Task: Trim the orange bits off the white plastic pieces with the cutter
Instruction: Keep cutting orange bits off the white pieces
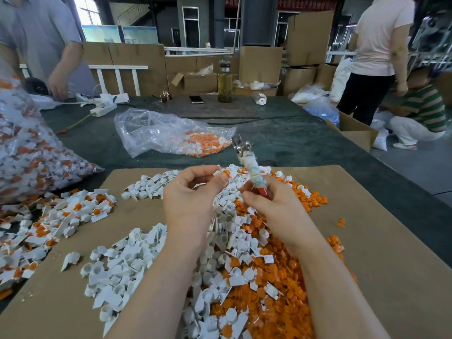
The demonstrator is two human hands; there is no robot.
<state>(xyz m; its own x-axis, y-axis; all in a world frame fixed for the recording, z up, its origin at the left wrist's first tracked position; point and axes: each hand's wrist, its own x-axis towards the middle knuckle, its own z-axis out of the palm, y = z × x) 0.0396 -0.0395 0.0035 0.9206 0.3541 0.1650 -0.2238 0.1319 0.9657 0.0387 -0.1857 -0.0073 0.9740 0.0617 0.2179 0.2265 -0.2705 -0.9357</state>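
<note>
My left hand [193, 192] pinches a small white plastic piece with an orange bit [223, 172] between thumb and fingertips, held above the pile. My right hand [266, 201] grips the cutter [249, 165] by its cloth-wrapped handles, red tip at the palm, metal jaws pointing up and away, a little right of the piece and apart from it. Below both hands lies a heap of trimmed white pieces [127, 265] and a heap of cut orange bits [276, 297] on a cardboard sheet [391, 241].
Untrimmed white-and-orange pieces [61, 216] lie at the left beside a full clear bag [27, 152]. Another open bag [171, 133] sits further back on the dark table. A power strip, phone and bottle stand at the far edge. People stand left and right.
</note>
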